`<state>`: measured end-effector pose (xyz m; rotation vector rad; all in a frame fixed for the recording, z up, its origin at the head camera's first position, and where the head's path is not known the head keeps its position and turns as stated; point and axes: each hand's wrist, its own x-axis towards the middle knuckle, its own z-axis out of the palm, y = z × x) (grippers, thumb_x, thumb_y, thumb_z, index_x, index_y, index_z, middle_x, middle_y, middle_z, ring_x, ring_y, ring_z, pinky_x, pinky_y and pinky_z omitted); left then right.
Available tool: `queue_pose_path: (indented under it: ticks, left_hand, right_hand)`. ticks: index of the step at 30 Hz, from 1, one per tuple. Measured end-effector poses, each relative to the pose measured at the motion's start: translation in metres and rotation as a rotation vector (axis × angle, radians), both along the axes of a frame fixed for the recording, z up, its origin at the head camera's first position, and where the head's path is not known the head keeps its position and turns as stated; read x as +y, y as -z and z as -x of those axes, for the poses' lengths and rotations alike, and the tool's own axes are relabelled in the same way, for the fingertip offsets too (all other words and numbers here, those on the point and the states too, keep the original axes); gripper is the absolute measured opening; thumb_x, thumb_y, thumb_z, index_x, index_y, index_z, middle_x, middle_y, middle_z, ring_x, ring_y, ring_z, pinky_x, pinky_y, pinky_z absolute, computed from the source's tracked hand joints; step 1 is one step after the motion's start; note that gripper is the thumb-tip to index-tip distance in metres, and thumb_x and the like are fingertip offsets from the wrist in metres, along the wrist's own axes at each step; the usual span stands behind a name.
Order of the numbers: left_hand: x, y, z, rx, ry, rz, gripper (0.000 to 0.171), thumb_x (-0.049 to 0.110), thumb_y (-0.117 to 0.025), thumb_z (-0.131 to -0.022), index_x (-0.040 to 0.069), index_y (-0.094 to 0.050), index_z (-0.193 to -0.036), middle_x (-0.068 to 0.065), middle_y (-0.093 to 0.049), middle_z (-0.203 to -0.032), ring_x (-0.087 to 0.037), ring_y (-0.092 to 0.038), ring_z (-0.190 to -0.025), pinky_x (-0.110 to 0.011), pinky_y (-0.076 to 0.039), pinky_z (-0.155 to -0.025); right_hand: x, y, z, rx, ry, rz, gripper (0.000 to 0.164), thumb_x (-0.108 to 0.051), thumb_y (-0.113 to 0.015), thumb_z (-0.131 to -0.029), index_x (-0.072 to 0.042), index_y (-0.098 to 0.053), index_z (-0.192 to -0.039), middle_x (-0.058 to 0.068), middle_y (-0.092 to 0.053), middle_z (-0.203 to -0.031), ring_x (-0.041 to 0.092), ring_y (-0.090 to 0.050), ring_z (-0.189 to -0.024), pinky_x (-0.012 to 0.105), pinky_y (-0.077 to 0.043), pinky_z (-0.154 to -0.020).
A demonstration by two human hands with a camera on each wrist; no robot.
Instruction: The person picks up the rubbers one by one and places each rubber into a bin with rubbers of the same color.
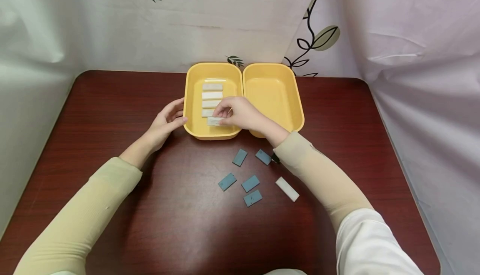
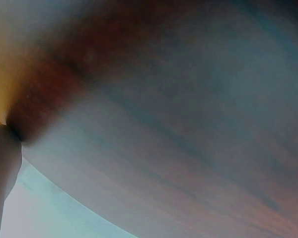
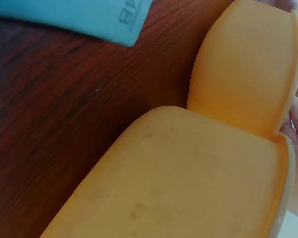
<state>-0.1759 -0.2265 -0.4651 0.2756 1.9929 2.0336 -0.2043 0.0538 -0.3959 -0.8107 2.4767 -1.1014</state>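
My left hand (image 1: 163, 124) rests against the outer left wall of the left yellow tray (image 1: 190, 129), thumb and fingertips at its side. Over that tray, my right hand (image 1: 240, 112) pinches a white rectangular block (image 1: 215, 121) between thumb and fingers. Behind it, several white blocks (image 1: 212, 95) lie in a column on the tray floor, the nearer ones partly hidden by the hand. In the left wrist view only a blurred yellow edge and part of a finger (image 2: 2, 173) show.
The right yellow tray (image 1: 298, 118) stands against the left one. Several blue-green rectangular pieces (image 1: 250, 183) and one white block (image 1: 287, 189) lie on the dark red table (image 1: 180, 208). A blue-green piece (image 3: 104, 22) in the right wrist view bears "4B". Patterned curtains (image 1: 225, 25) surround the table.
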Motion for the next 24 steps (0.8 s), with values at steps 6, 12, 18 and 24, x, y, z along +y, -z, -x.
queue_pose_path:
  ticks: [6,12,18,24]
  left_hand:
    - [0.001,0.000,0.000,-0.001,0.000,0.001,0.066,0.001,-0.056,-0.106,0.005,-0.029,-0.167,-0.019,-0.035,-0.166,-0.007,-0.052,-0.130,-0.013,-0.049,-0.104]
    - [0.000,0.001,0.000,0.002,-0.004,-0.007,0.066,0.000,-0.056,-0.106,0.004,-0.029,-0.166,-0.019,-0.037,-0.165,-0.008,-0.053,-0.129,-0.013,-0.049,-0.104]
    - [0.000,0.001,0.000,0.001,-0.003,0.000,0.066,0.001,-0.056,-0.106,0.004,-0.029,-0.166,-0.019,-0.037,-0.165,-0.008,-0.053,-0.129,-0.013,-0.049,-0.104]
    - [0.000,0.000,0.000,-0.001,-0.006,0.007,0.066,0.001,-0.055,-0.106,0.005,-0.029,-0.167,-0.019,-0.036,-0.165,-0.007,-0.052,-0.129,-0.013,-0.049,-0.104]
  right_hand:
    - [-0.007,0.000,0.007,0.002,-0.030,-0.050,0.012,0.001,-0.079,-0.092,-0.003,-0.079,-0.104,0.010,-0.073,-0.098,0.019,-0.065,-0.092,0.023,-0.056,-0.084]
    - [-0.014,-0.001,0.014,0.028,-0.082,-0.120,0.016,0.002,-0.079,-0.090,-0.002,-0.079,-0.106,0.011,-0.075,-0.101,0.020,-0.067,-0.094,0.024,-0.057,-0.087]
    - [-0.020,0.001,0.018,0.048,-0.122,-0.187,0.014,0.001,-0.079,-0.091,-0.003,-0.079,-0.105,0.011,-0.075,-0.101,0.020,-0.067,-0.095,0.026,-0.056,-0.088]
    - [-0.023,0.006,0.021,0.059,-0.124,-0.205,0.014,0.000,-0.078,-0.091,-0.005,-0.079,-0.104,0.008,-0.074,-0.100,0.018,-0.067,-0.094,0.025,-0.055,-0.087]
